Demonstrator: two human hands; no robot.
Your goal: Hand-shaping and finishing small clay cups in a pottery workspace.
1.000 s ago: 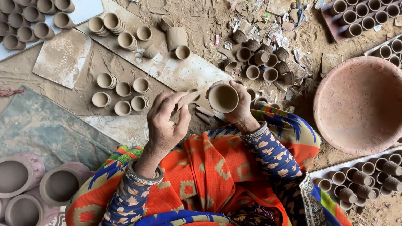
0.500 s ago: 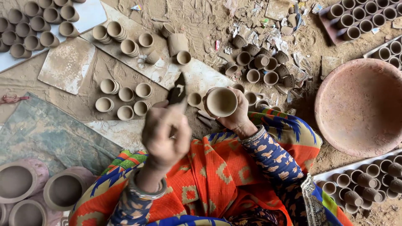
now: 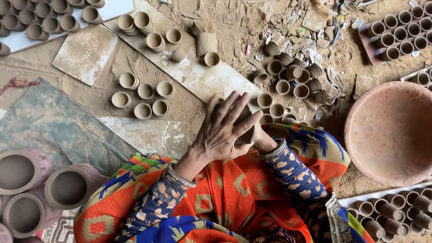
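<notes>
A small unfired clay cup (image 3: pixel 245 121) sits between both hands, just above my lap. My left hand (image 3: pixel 222 128) lies flat over its mouth with fingers spread, hiding most of it. My right hand (image 3: pixel 263 143) is underneath and to the right, gripping the cup's body; only the wrist and a little of the palm show. Both arms wear patterned blue sleeves with bangles, over an orange cloth.
Several small clay cups (image 3: pixel 144 96) stand in groups on the sandy ground and on boards. A big shallow clay bowl (image 3: pixel 391 130) lies at right. Larger pots (image 3: pixel 67 186) stand at lower left. Trays of cups (image 3: pixel 400 33) are at the right edge.
My left hand, earlier raised beside the cup with a thin tool-like thing, has come down flat over the cup's mouth. The cup's opening, once visible, is now covered.
</notes>
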